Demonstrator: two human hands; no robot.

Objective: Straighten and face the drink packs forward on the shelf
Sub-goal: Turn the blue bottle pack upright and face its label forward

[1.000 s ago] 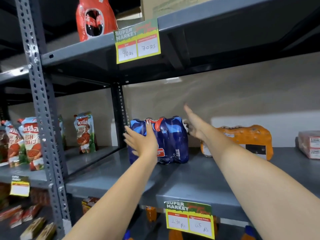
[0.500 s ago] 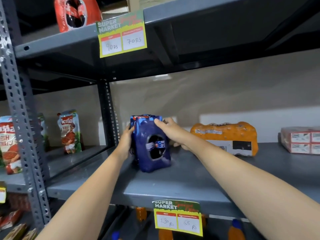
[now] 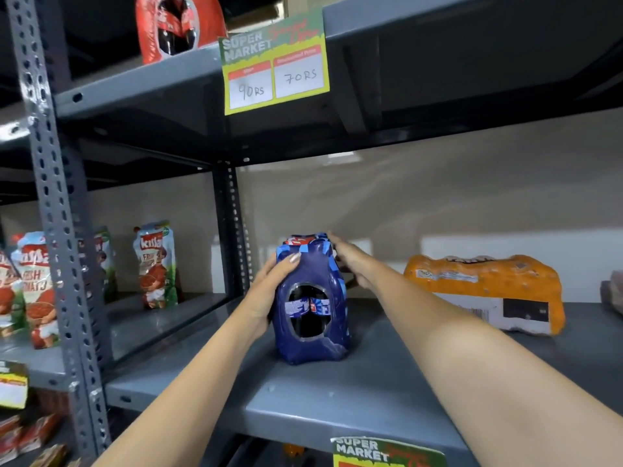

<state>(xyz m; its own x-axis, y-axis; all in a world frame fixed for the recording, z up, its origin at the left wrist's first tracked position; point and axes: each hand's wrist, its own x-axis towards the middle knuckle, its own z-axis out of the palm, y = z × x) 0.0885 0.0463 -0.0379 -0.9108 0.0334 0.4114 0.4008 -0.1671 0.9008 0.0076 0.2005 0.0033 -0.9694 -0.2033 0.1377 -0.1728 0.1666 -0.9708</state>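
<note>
From the head camera, you are looking at a grey metal shelf [image 3: 337, 392] with both of your bare arms stretched out to a blue drink pack [image 3: 312, 298] that stands upright on it, toward the left end of this bay and just right of the perforated rear upright [image 3: 232, 230]. The narrow end of the pack is turned toward you, and an oval tear in the wrap shows the labels of two dark bottles inside. Your left hand [image 3: 269, 291] is pressed flat against the pack's left side, its thumb laid over the front upper corner, so it is grasping the pack from that side. Your right hand [image 3: 350, 264] reaches past the pack's upper right shoulder with its fingers against the wrap near the top; how far they curl around the back is hidden, but the hand is in contact with the pack. To the right, well apart from the blue one, an orange drink pack [image 3: 485, 291] lies on its side on the same shelf, its long face and a white barcode label toward you. A reddish carton [image 3: 613, 294] is cut off by the right edge. On the shelf above, a red drink pack [image 3: 178, 25] stands beside a price tag [image 3: 274, 67] reading 90 Rs and 70 Rs. A second price tag [image 3: 387, 451] hangs from the front lip of your shelf. In the next bay to the left, tomato sauce pouches [image 3: 156, 264] stand upright.
</note>
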